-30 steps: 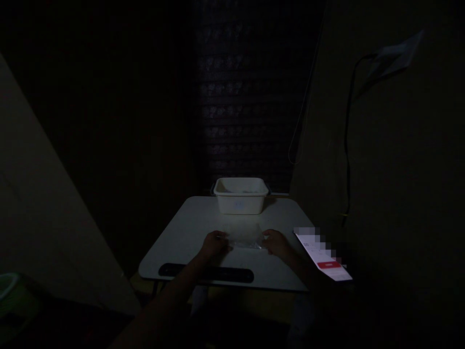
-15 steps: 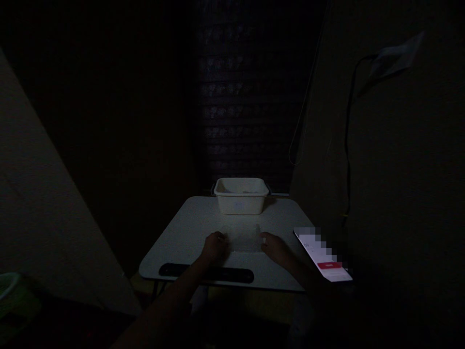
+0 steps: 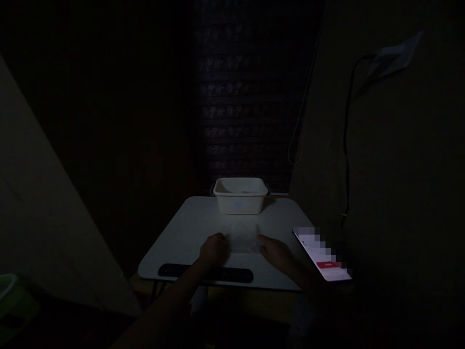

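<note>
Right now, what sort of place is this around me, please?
Probably a dim room in a home: there is a small table, what looks like a window blind with a looped cord, and a green container at lower left.

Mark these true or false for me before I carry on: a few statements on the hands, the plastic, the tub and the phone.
1. The left hand and the right hand are at opposite sides of the clear plastic film. True.
2. The clear plastic film lies inside the white tub. False: it is between the hands, on the near side of the tub.
3. The white tub stands toward the far edge of the table. True.
4. The screen of the phone is dark. False: it is lit and shows a red block.
5. The long black strip runs beside the table's near edge. True.
</note>
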A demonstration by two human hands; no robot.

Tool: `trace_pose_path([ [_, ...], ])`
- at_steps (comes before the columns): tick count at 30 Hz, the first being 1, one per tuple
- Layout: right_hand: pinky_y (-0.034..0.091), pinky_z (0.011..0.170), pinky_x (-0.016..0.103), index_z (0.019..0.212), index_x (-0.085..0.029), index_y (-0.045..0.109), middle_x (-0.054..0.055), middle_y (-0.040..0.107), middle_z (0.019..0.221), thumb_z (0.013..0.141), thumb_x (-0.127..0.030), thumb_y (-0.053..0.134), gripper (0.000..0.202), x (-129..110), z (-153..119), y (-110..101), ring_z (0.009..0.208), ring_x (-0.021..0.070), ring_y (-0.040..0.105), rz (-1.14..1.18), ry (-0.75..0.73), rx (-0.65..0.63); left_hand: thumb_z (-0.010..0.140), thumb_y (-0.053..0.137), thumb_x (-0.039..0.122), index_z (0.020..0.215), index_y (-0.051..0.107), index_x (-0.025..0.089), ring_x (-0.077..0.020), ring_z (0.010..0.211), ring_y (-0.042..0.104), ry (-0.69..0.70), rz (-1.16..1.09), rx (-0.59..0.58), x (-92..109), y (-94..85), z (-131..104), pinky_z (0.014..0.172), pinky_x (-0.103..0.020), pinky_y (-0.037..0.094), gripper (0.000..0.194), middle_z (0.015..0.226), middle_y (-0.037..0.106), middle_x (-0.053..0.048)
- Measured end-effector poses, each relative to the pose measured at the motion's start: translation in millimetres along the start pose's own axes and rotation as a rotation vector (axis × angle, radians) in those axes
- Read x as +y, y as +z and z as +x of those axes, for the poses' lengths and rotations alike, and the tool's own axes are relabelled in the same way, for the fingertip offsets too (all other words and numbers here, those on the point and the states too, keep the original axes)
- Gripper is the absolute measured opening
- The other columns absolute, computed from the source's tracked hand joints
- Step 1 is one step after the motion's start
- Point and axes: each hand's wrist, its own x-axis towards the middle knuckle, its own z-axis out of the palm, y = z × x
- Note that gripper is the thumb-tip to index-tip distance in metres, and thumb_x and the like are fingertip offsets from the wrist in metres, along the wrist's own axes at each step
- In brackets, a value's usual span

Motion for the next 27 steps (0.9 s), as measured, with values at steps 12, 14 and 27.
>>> trace_pose_path([
  [12,0.03,0.072,0.026,0.099,-0.017,0.044,0.006,0.05,0.094,0.069,-0.019,0.03,0.032,-11.7,4.3,-14.0,0.086,0.0161,0.043,-0.147,0.032,0.167,0.068,0.036,0.024,0.086,0.05,0.016,-0.0161,0.086,0.045,0.432,0.258,0.032,17.4,-0.4,-4.4,0.074,-0.026,0.032,0.025,0.091,0.053,-0.008],
  [14,0.026,0.078,0.026,0.103,-0.015,0.04,0.007,0.046,0.102,0.071,-0.02,0.027,0.035,-17.6,7.2,-10.6,0.094,0.0157,0.038,-0.144,-0.069,0.179,0.071,0.031,0.024,0.098,0.043,0.014,-0.0162,0.096,0.038,0.532,0.294,0.045,23.5,8.0,-5.3,0.08,-0.027,0.028,0.031,0.103,0.046,-0.009],
  [27,0.008,0.086,0.043,0.115,-0.015,0.025,0.008,0.025,0.12,0.076,-0.042,0.012,0.048,-9.6,3.7,15.7,0.11,0.0186,0.016,-0.214,-0.238,0.105,0.075,0.007,0.041,0.114,0.023,0.008,-0.0206,0.11,0.014,0.516,0.631,0.018,16.6,29.9,-20.2,0.087,-0.039,0.015,0.053,0.12,0.025,-0.013],
])
